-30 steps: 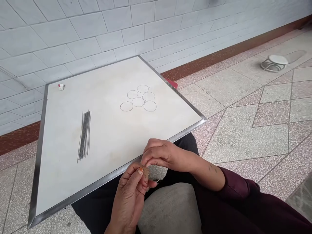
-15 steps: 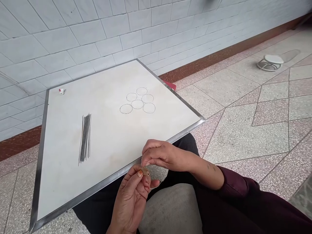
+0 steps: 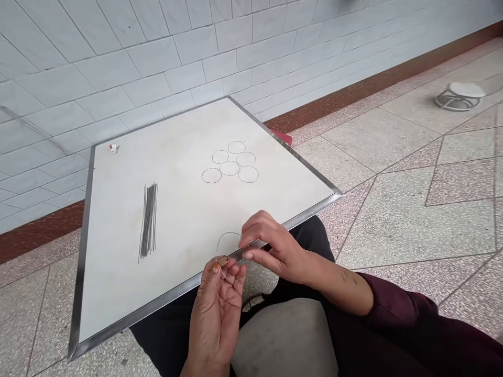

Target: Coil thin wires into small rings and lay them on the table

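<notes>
My left hand point(image 3: 216, 309) is closed in a pinch, thumb and forefinger gripping a thin wire point(image 3: 218, 242) bent into a curve. The wire arches up from the pinch over the table edge and runs toward my right hand point(image 3: 277, 246). A ring or band shows on a left fingertip, too small to make out. My right hand hovers up and to the right of the left, its thumb and forefinger apart. Its fingers hide the wire's far end, and I cannot tell whether they touch it. Several wire rings point(image 3: 229, 174) lie grouped on the white table.
A bundle of straight dark wires point(image 3: 149, 220) lies on the left of the metal-edged table point(image 3: 118, 293). A small white and red object point(image 3: 114, 148) sits at the far left corner. A tiled wall point(image 3: 188, 57) stands behind; a white stool point(image 3: 459, 97) is at right.
My right hand has moved up and away from the left, its thumb and forefinger parting. The wire now arches above my left hand instead of hanging below. The view has shifted slightly.
</notes>
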Available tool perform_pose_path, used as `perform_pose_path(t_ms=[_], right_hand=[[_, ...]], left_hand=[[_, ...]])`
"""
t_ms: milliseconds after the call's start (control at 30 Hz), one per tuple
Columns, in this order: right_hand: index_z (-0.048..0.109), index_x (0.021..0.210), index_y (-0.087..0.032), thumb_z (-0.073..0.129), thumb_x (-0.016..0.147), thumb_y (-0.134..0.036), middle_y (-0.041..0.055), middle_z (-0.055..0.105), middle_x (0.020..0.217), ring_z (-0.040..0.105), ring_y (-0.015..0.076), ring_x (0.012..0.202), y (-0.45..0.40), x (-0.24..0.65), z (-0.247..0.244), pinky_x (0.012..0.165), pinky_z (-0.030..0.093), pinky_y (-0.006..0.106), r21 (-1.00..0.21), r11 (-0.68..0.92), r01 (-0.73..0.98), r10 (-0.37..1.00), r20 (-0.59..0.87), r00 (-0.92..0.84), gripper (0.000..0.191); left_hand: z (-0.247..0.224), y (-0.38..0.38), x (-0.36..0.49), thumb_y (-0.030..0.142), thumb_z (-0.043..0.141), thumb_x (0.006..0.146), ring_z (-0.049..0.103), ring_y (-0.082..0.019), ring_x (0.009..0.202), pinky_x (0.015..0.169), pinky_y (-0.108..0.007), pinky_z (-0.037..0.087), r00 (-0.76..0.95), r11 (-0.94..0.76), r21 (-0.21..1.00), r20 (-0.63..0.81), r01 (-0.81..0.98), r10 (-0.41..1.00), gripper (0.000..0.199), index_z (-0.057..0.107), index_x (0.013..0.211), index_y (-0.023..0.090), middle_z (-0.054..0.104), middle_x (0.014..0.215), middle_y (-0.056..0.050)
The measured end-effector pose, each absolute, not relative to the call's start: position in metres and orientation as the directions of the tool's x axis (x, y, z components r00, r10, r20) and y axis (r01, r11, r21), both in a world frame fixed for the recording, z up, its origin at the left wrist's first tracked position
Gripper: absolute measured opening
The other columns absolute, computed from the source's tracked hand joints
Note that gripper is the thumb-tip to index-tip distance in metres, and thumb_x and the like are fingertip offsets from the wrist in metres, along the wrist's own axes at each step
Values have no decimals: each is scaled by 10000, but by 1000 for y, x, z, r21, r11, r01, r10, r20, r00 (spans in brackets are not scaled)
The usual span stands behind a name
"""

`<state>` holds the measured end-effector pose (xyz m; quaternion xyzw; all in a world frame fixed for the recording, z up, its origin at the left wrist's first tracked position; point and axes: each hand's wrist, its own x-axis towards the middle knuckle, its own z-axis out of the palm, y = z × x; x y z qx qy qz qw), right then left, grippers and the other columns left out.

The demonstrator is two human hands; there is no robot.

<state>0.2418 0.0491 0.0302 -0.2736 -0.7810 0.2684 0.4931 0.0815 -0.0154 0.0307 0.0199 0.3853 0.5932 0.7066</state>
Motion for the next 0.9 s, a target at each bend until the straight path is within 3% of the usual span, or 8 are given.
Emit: perform_pose_path(t_ms=[67,200,367,500,767,900], right_hand=[[606,941,-180,627,924,-396,35,652,833,572,161,814,44,236,28,790,467,326,-647,746,155,645,646,-409,218],[630,919,-190,679,877,-441,13,682,803,560,153,763,35,221,17,751,432,320,-581,774,252,629,657,-416,259],[658,947,-198,649,919,-300,7,697,814,559,143,757,33,217,11,730,438,307,-558,776,292,629,661,-408,106],[668,942,-188,593,956,-302,15,699,798,563,135,730,35,218,13,736,469,304,-602,767,222,635,661,-401,138],[665,1003,-185,583,955,-193,12,714,812,589,126,721,39,221,9,747,483,315,-552,815,176,570,710,-415,95],[659,1003,-183,587,953,-204,16,709,830,595,129,746,40,223,11,765,490,319,-582,797,161,588,688,-425,91]], left_hand=[[31,-14,82,151,665,838,655,-120,885,847,-237,542,-32,267,471,-536,-841,844,36,681,839,183,668,912,-15],[31,-15,83,139,625,861,646,-103,797,688,-178,541,-55,241,456,-545,-856,836,73,679,876,185,656,874,-6],[30,-15,82,121,620,854,634,-90,789,708,-185,536,-69,214,430,-553,-877,830,85,678,876,180,659,851,4],[30,-15,83,126,666,816,631,-91,790,706,-195,533,-45,204,389,-542,-898,839,68,679,864,173,665,848,7],[27,-13,86,128,699,796,626,-87,774,721,-204,533,-65,215,424,-555,-880,829,63,678,828,178,654,854,6],[26,-14,85,125,709,792,631,-87,800,749,-204,533,-56,219,403,-569,-889,820,78,678,830,186,658,877,5]])
